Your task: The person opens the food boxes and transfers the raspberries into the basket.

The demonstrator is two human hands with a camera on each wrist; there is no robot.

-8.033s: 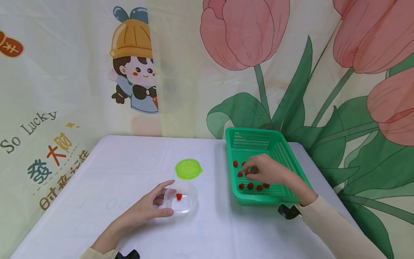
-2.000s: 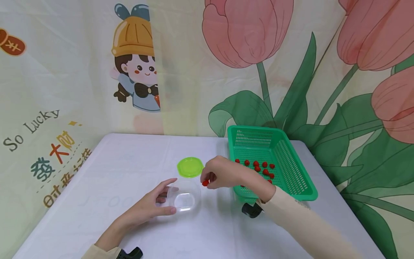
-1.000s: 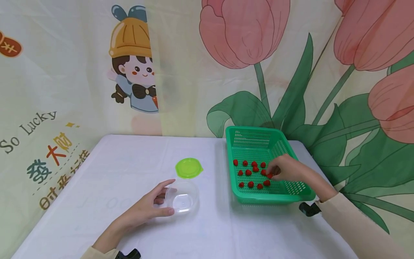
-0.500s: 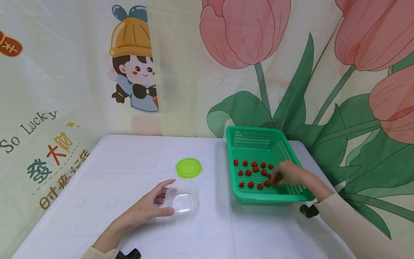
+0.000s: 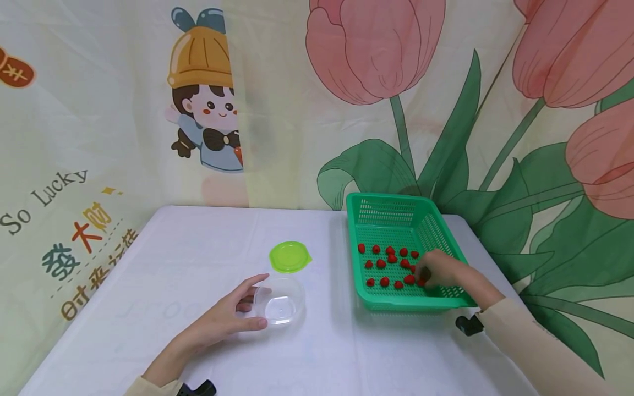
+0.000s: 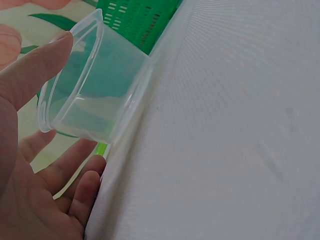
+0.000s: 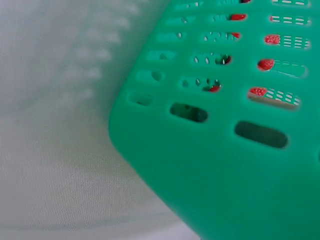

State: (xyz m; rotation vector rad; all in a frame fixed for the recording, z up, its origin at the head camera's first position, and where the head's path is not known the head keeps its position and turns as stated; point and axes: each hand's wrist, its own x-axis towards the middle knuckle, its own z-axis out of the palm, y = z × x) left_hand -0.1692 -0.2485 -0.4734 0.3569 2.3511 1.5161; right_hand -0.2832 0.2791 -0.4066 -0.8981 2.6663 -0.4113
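My left hand [image 5: 233, 309] is curved round the side of a clear plastic cup [image 5: 285, 302] on the table. In the left wrist view the thumb [image 6: 52, 55] lies at the rim of the cup, fingers below it; nothing shows inside the cup. My right hand [image 5: 441, 269] reaches down into a green basket [image 5: 359, 294], fingers curled, pinching a raspberry [image 5: 421, 282] that they partly cover. Several more raspberries [image 5: 384, 281] lie in loose rows on the basket floor. The right wrist view shows the basket's slotted wall [image 7: 200, 165], with red fruit behind it; the hand is mostly hidden there.
A lime-green lid [image 5: 289, 257] lies flat behind the cup. The table wears a white cloth [image 5: 317, 352], and a printed curtain [image 5: 282, 110] with tulips hangs behind it. The basket stands at the table's right side, its far end near the curtain.
The raspberry seen in the cup earlier is gone from it. My right hand has gone from beside the cup into the basket and shifted slightly towards its near side. The left hand stays put.
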